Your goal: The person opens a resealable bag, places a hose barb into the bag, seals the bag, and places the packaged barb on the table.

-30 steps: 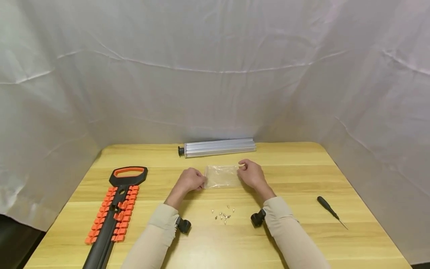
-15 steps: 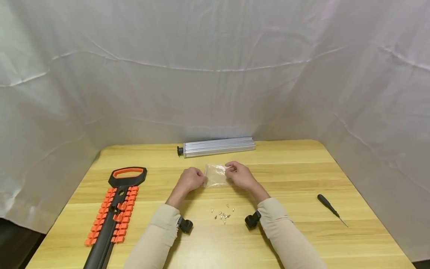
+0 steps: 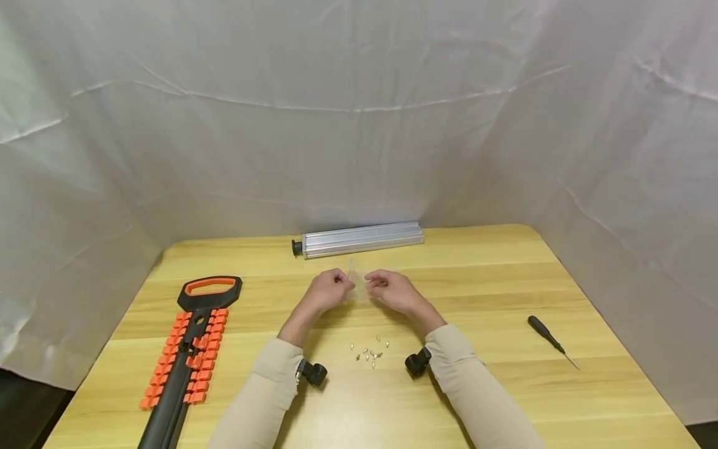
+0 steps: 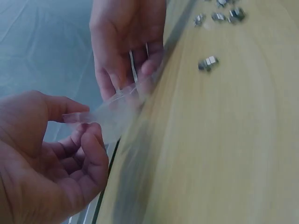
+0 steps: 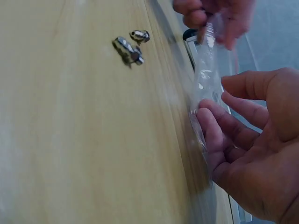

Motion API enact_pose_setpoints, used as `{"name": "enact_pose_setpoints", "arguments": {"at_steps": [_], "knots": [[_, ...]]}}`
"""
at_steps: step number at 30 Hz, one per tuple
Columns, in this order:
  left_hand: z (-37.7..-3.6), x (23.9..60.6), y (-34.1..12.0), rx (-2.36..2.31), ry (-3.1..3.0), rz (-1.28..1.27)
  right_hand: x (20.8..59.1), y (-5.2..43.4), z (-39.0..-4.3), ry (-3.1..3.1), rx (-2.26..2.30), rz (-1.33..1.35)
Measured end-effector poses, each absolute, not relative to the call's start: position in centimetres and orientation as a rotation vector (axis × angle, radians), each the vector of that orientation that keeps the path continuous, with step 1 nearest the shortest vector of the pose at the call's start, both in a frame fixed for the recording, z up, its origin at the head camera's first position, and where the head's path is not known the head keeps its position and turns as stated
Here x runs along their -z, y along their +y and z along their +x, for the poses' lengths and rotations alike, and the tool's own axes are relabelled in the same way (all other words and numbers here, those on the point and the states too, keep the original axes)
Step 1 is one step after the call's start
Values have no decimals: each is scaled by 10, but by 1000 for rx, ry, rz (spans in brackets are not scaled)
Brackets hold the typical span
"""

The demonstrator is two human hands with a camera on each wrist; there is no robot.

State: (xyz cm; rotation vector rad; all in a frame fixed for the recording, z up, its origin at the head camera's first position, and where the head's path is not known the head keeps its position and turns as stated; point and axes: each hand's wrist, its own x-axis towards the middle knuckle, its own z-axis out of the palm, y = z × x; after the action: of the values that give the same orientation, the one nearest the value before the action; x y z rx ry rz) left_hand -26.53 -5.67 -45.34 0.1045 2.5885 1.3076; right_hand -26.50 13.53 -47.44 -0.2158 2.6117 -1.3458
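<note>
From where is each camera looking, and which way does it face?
Head: on the head, facing forward and down at the table; left hand, right hand and sleeves show.
Left wrist: on that wrist, facing the bag; left hand near, right hand beyond.
Right wrist: on that wrist, facing the bag; right hand near, left hand beyond.
Wrist views share the bag and metal pieces.
</note>
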Motion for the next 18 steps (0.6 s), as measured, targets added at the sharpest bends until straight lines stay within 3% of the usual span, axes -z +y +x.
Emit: {"name": "enact_pose_setpoints", "arguments": {"at_steps": [18], "knots": [[-276, 459, -34, -1617, 2340, 18, 470, 140, -269, 2460, 1528, -118]]}}
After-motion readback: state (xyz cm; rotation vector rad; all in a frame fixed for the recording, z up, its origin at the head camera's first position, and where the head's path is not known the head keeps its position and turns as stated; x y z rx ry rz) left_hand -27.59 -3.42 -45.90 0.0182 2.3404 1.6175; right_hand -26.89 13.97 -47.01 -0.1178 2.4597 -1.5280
